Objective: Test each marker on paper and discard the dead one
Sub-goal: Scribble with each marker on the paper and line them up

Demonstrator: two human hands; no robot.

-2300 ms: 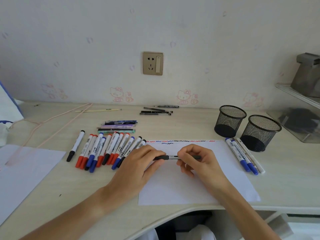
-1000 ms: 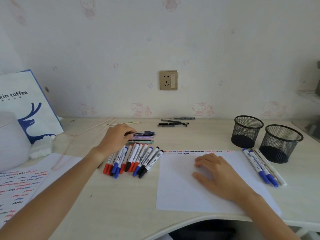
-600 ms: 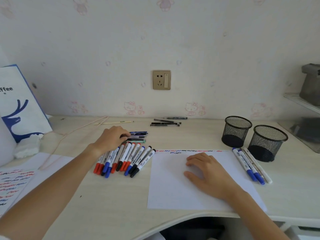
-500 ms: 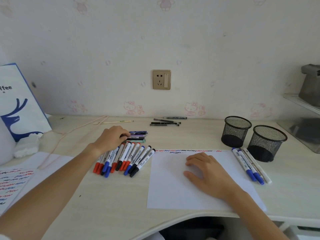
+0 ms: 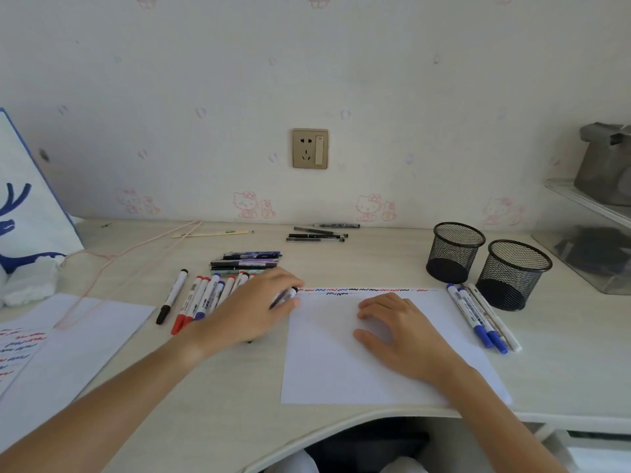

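Observation:
A white sheet of paper (image 5: 341,377) lies in front of me, with red, blue and black test squiggles (image 5: 358,290) along its far edge. My right hand (image 5: 399,332) rests flat on it, fingers spread. To the paper's left lies a row of white markers (image 5: 201,298) with red, blue and black caps. My left hand (image 5: 252,308) covers the row's right end, thumb and fingers closed around a black-capped marker (image 5: 286,295) whose end pokes out at the paper's corner. Three more markers (image 5: 478,315) lie right of the paper.
Two black mesh cups (image 5: 454,252) (image 5: 512,274) stand at the back right. A stack of pens (image 5: 246,261) and thin pens (image 5: 316,235) lie behind the row. A lone black marker (image 5: 172,297), a scribbled sheet (image 5: 20,343), a pink cord (image 5: 119,261) and a bag (image 5: 20,213) are left.
Both hands first held a dark pen over the paper. My left hand then reached to the pen stack, and has now come right onto a marker at the row's end. My right hand stays on the paper.

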